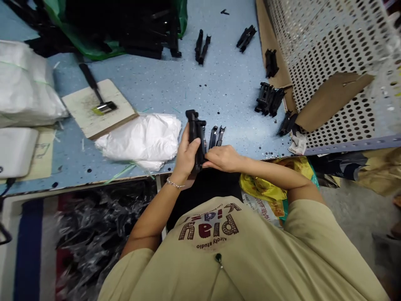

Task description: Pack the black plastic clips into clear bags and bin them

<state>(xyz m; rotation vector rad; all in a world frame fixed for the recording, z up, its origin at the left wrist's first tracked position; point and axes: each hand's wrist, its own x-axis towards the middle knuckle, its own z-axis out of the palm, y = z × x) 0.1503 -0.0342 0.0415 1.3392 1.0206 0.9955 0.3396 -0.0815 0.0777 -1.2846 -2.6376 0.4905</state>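
Fingers and thumb of my left hand (185, 156) are wrapped round a long black plastic part (195, 136), which stands tilted over the table's front edge. My right hand (224, 159) is closed at the lower right side of that part. Its fingertips press together there, and whatever they pinch is hidden. Just beyond my right hand, a pair of small black pieces (216, 136) lies on the blue table. A folded white plastic bag (142, 140) rests to the left of my left hand.
A hammer (97, 90) lies on a wooden board (109, 90). Black parts fill a green bag (117, 54) at the back left. Several black part groups (269, 99) lie along the right, beside a perforated metal panel (344, 50). Wrapped white bundles (25, 83) stand far left.
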